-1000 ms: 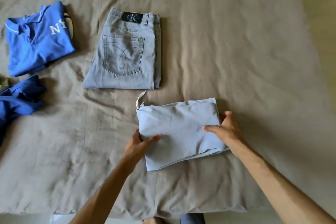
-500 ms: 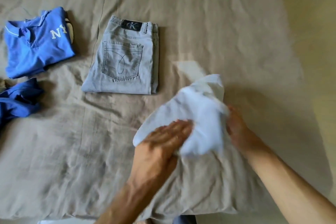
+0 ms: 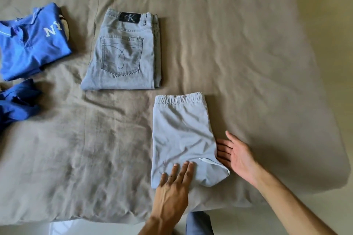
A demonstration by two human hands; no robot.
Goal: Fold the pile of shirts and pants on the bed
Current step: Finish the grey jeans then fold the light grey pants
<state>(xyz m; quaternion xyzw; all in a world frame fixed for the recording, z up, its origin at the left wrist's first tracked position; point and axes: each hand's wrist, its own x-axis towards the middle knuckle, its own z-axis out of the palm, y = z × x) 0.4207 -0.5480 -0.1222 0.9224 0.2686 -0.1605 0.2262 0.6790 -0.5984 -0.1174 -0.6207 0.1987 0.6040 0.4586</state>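
The folded pale grey-blue soft cotton pants with the gathered elastic waistband (image 3: 181, 139) lie in the lower centre of the frame on the bed's creased taupe linen sheet (image 3: 248, 53). Their long axis runs up the frame, waistband at the far end, the rounded folded end nearest the person. The left hand (image 3: 172, 187) lies flat, palm down, fingers straight and together, on the near lower corner of the pants. The right hand (image 3: 236, 156) is open, palm turned up and inward, its fingertips touching the right edge of the bundle just above a small white tab or cord end that pokes out there. Neither hand grips anything. Both hands sit at the near end, so either squaring or lifting the bundle looks within easy reach, the left hand being the one actually on the fabric.

The cloth looks thin and limp, with shallow wrinkles; it would likely slump if lifted by one side only.

In the upper centre lie folded light grey denim jeans with a black leather waist patch (image 3: 124, 53), stiffer and flat, stitched pocket up, well apart from the pants. At the upper left is a loosely folded bright blue polo shirt with white "NY" lettering (image 3: 32, 44); below it, at the left edge, a crumpled darker blue garment (image 3: 17, 105) appears not yet folded.
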